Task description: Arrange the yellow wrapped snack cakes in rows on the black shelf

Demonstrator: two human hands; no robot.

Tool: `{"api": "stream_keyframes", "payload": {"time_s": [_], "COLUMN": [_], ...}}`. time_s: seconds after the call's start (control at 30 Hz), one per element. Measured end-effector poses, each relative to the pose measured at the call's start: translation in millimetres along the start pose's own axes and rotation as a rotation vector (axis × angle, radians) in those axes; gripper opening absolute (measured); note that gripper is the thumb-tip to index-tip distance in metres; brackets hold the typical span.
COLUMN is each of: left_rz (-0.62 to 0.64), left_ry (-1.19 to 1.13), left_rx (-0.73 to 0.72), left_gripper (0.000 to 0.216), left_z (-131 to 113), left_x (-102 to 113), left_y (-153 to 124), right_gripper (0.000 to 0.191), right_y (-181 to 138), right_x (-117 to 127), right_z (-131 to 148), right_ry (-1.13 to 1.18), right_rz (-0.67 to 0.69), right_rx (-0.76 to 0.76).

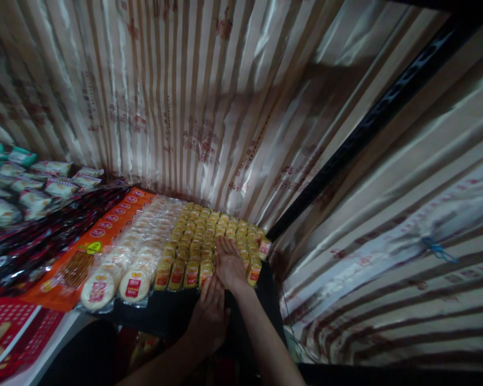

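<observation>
Rows of small yellow snack packets with red labels cover a black display surface. My right hand lies flat on top of these packets near the front right, fingers stretched forward. My left hand rests just in front of the row, its fingers straight and touching the front packets next to the right wrist. Neither hand wraps round a packet. Left of the yellow rows lie rows of round white cakes in clear wrap.
Orange flat packs and dark red shiny packs lie further left, with white-green packets behind. A striped cloth drape hangs behind and to the right. A black pole runs diagonally. A red box sits at the lower left.
</observation>
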State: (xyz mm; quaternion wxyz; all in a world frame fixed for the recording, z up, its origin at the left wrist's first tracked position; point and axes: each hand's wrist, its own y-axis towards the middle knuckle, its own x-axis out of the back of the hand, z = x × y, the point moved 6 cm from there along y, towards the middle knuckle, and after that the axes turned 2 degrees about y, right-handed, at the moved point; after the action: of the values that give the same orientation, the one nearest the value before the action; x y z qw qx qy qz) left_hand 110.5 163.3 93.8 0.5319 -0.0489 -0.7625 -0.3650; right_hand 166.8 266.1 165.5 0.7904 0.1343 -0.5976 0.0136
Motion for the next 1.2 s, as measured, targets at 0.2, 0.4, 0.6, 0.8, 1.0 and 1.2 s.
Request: {"api": "stream_keyframes", "payload": {"time_s": [0.2,0.4,0.6,0.8,1.0,1.2], "left_rz": [0.029,0.076,0.061,0.054,0.022,-0.003], "left_ry": [0.026,0.050,0.064,0.066,0.067,0.051], "left_rx": [0.027,0.040,0.030,0.030,0.025,0.021], "left_gripper": [0.052,0.054,0.054,0.055,0.060,0.069], "left_z": [0,0,0,0,0,1], "left_x": [-1,-3,-4,-2,2,4], "left_y": [2,4,3,3,3,4], "right_gripper": [0.046,0.045,0.047,0.047,0.046,0.049], "right_y": [19,35,48,60,70,81], "right_x": [9,2,0,-1,-6,-2], "right_z": [-5,-5,-14,-19,-25,-37], "right_ry": [0.015,-0.014,-0.029,-0.045,-0.061,-0.096], "right_rz": [0.008,0.070,0.019,0.065,0.134,0.037], "right_rx": [-0.013,0.011,-0.075,-0.064,-0.075,-0.147]}}
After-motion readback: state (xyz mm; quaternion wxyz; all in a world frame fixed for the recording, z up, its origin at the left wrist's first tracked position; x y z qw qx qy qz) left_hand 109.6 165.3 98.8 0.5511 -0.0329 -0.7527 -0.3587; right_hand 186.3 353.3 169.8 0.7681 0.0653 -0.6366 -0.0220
